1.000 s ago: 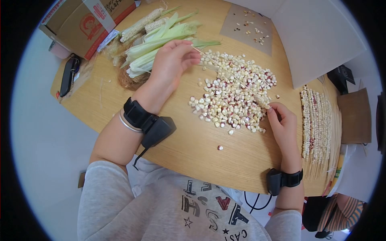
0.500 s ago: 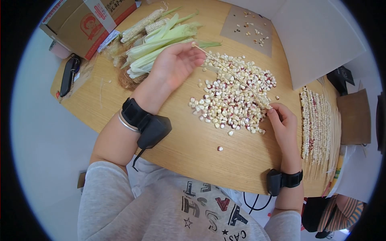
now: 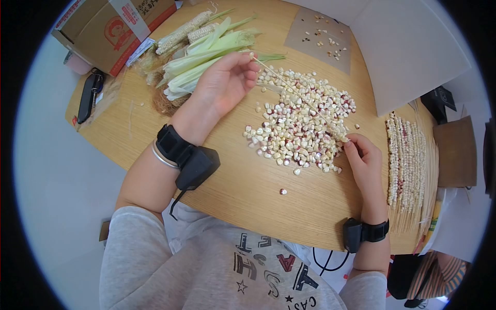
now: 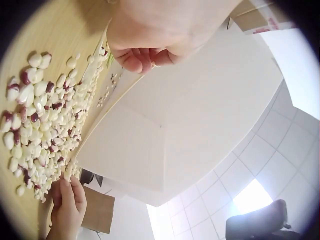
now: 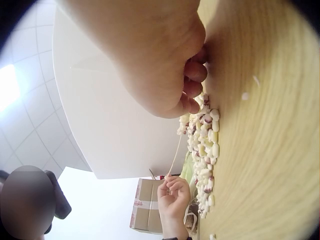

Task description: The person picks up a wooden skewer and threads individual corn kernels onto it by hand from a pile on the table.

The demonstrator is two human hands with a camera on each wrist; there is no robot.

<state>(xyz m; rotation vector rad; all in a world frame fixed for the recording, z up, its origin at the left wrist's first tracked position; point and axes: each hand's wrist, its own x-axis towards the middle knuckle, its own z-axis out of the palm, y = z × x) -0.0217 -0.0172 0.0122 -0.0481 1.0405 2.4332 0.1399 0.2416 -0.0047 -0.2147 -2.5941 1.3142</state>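
Observation:
A thin pale stick (image 3: 289,88) slants over the heap of white and dark-red corn kernels (image 3: 294,129). Its upper end is pinched by the left hand (image 3: 227,85), where a small kernel shows at the fingertips. The right hand (image 3: 363,157) grips the lower end, beside several kernels (image 3: 337,132) threaded on the stick. In the left wrist view the stick (image 4: 107,112) runs from the left hand (image 4: 155,35) down to the right hand (image 4: 67,205). The right wrist view shows the right hand's curled fingers (image 5: 194,80), with the left hand (image 5: 174,200) beyond.
Corn cobs and green husks (image 3: 206,57) lie at the back left, near a cardboard box (image 3: 116,33). Rows of threaded kernels (image 3: 405,160) lie at the right beside a brown box (image 3: 454,152). A grey sheet (image 3: 318,39) with loose kernels is at the back; one kernel (image 3: 283,191) lies near the front.
The left hand has shifted slightly right and turned, and a kernel now shows at its fingertips by the stick's upper end. The right hand has hardly moved.

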